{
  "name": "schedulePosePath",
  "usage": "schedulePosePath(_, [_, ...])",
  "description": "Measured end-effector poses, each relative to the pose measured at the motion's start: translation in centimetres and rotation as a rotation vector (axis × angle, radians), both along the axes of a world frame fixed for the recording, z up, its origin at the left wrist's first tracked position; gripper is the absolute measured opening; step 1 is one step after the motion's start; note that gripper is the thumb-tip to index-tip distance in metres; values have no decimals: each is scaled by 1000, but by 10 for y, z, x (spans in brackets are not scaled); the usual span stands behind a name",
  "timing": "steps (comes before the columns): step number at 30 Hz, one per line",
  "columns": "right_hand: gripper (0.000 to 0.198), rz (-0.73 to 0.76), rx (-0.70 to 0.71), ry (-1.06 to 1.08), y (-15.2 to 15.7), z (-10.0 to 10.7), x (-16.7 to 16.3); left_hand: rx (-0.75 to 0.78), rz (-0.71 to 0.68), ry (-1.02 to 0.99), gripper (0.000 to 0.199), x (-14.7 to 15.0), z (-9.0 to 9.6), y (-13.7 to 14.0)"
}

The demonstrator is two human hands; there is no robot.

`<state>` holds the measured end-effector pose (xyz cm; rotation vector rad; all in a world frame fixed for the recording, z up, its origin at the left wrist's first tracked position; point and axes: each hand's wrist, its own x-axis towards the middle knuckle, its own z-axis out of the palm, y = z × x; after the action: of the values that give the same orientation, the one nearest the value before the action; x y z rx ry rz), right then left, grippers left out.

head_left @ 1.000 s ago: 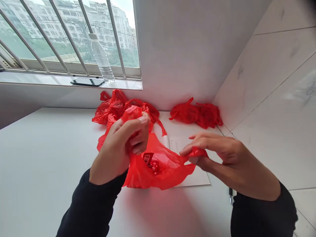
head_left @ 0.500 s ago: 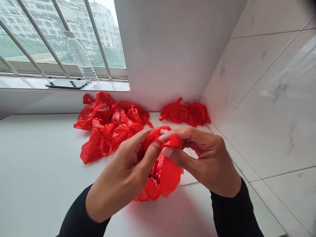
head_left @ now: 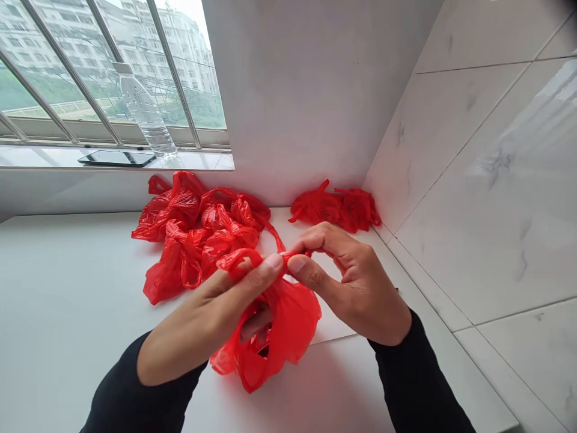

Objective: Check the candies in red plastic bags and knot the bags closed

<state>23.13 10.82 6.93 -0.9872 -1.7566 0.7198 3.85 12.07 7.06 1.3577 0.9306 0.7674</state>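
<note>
A thin red plastic bag (head_left: 295, 319) hangs from both hands above the white table, its sides loose and bulging. My left hand (head_left: 225, 307) is closed on the bag's twisted handles, thumb on top, with some fingers behind the plastic. My right hand (head_left: 349, 279) pinches the same gathered part between thumb and forefinger, right beside the left thumb. Through a gap in the bag shows part of a dark red packet (head_left: 261, 344); most of it is hidden. Just behind the left hand lie several filled red bags (head_left: 174, 261), their tops gathered or knotted.
More crumpled red bags (head_left: 336, 207) lie against the wall at the back right. A water bottle (head_left: 146, 114) and a flat dark device (head_left: 117, 158) rest on the window sill (head_left: 205, 159). The white table (head_left: 67, 300) meets a tiled wall (head_left: 487, 180) on the right.
My hands have shifted slightly left with the bag. A loop of the handle now lies over my left hand, and my right fingers have drawn the strip into a tight twist.
</note>
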Motion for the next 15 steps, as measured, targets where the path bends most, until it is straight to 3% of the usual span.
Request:
schedulePosePath(3, [5,-41,52,63,-2,0,-2,-192,3,-136,27,-2,8,5])
schedulePosePath(7, [7,74,85,-5,-6,3,-4,48,-95,-84,18,-8,8,12])
schedulePosePath(10, [24,125,-8,35,-2,0,-6,189,-217,58,8,-15,1,14])
schedulePosePath(12, [35,147,-120,31,4,-6,-7,294,-208,129,14,-21,-4,15])
schedulePosePath(15, [38,119,-237,-10,13,-16,-9,481,-56,260,36,-27,-10,17])
